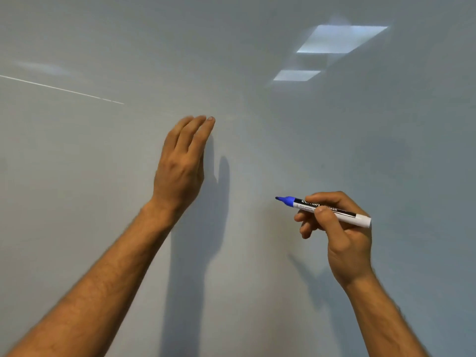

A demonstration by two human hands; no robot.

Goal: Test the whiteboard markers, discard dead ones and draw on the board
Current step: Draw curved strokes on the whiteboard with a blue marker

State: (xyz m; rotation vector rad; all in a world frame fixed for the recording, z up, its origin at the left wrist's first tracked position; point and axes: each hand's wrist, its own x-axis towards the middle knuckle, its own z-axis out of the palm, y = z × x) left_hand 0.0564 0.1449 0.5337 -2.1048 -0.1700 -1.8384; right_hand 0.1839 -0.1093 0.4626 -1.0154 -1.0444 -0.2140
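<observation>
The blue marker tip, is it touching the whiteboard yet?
Cannot tell. The head view shows the marker in the right hand, its tip close to the whiteboard, but neither contact nor gap shows plainly. No ink mark is visible there.

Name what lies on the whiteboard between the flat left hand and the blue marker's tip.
Head view: only bare whiteboard with the left hand's shadow; no ink before the blue marker.
</observation>
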